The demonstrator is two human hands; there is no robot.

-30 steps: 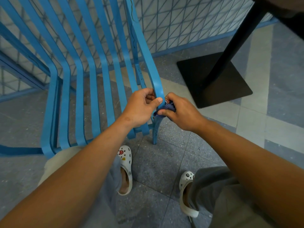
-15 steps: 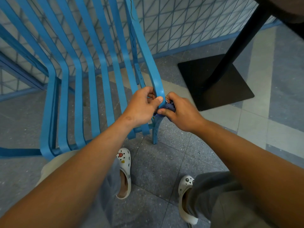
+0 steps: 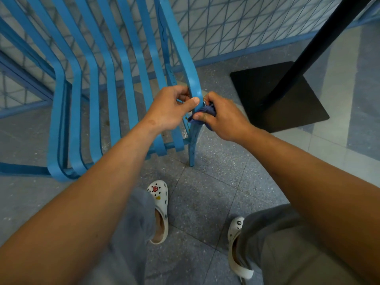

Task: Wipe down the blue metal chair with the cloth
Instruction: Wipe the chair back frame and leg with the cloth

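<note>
My left hand (image 3: 167, 109) is curled round the outermost right slat (image 3: 186, 58) of the blue metal chair (image 3: 115, 79), thumb lying across the slat's front face and fingers hooked behind it, steadying the frame. My right hand (image 3: 223, 118) sits just beside it on the slat's outer edge, fingers and thumb bunched round a small dark blue cloth (image 3: 204, 112) that is pressed against the metal. The two hands almost meet across the slat, with only its width between them.

What matters for the next stroke, as I read it, is the slat's long axis: it runs from the chair back at the top of my view, curves through my grip, and drops into the front leg (image 3: 192, 147) standing on the grey speckled floor tiles (image 3: 205, 198). The cloth hand is the nearer one to that leg, so I would expect to slide it down along the metal while the left holds firm.

The remaining seat slats lie to my left. A black table base (image 3: 273, 95) is off to the right, well apart, with patterned wall tiles (image 3: 236, 23) behind. My white clogs (image 3: 160, 210) stand below the chair.
</note>
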